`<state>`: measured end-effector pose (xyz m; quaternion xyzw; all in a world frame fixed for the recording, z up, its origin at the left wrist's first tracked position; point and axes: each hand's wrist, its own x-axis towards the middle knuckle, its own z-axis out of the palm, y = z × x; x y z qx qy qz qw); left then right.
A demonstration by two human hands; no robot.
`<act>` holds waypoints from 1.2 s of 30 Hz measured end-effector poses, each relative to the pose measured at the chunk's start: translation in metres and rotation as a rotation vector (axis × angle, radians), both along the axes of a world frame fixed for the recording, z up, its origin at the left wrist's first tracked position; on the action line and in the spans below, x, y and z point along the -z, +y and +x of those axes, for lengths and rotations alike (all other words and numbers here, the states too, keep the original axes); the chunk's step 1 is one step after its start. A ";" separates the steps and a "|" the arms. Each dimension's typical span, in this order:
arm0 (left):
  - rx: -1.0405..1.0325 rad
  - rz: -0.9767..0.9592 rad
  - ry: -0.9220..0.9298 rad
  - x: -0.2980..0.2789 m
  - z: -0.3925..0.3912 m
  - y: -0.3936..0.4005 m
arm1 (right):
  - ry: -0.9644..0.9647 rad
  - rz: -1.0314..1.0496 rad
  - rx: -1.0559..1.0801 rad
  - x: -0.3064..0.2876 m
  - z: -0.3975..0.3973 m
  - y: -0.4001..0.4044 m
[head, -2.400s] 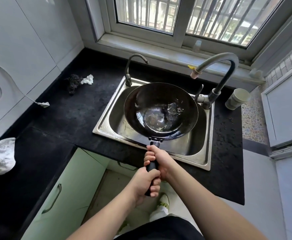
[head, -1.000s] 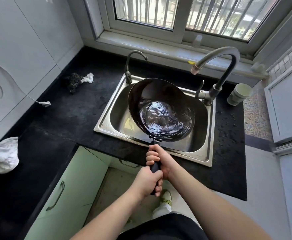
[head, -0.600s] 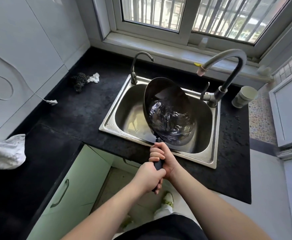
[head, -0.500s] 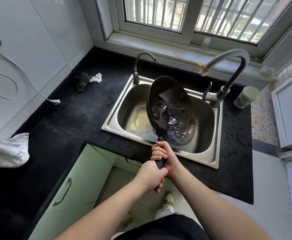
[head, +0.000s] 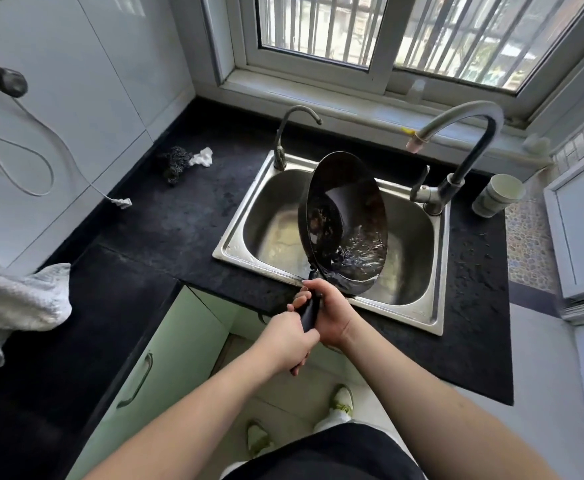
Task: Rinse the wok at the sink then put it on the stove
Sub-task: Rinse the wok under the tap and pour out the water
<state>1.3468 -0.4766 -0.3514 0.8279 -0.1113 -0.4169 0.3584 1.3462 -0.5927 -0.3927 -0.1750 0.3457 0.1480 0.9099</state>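
Over the sink (head: 418, 299) I've got the wok (head: 347, 223) tipped steeply on edge, inside facing right, water pooled and sloshing at its low right rim. Wok body sits above the basin, not resting on it as far as I can tell. Both hands on the black handle (head: 309, 311): right hand (head: 328, 313) nearer the wok, fingers curled round the grip; left hand (head: 289, 341) just behind it at the handle's end, fingers wrapped too, pressed together. Big faucet (head: 463, 147) arcs over from the right, small tap (head: 289, 133) at the back left corner. Cup (head: 498, 195) on the black counter (head: 179, 220) right of the faucet; scrubber (head: 176, 162) and white scrap (head: 202, 157) left of the sink.
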 end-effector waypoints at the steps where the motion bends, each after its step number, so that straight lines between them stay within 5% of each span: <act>1: 0.026 0.026 -0.035 0.001 0.002 0.002 | 0.016 0.002 0.003 -0.002 0.002 0.001; 12: 0.058 0.136 -0.267 0.006 -0.001 0.015 | 0.363 -0.387 -0.155 -0.023 0.024 0.017; 25: 0.044 0.151 -0.447 0.016 -0.004 0.011 | 0.336 -0.718 0.024 -0.027 0.030 0.034; 36: 0.035 0.099 -0.155 0.014 0.009 0.013 | 0.195 -0.908 0.053 -0.028 0.027 0.045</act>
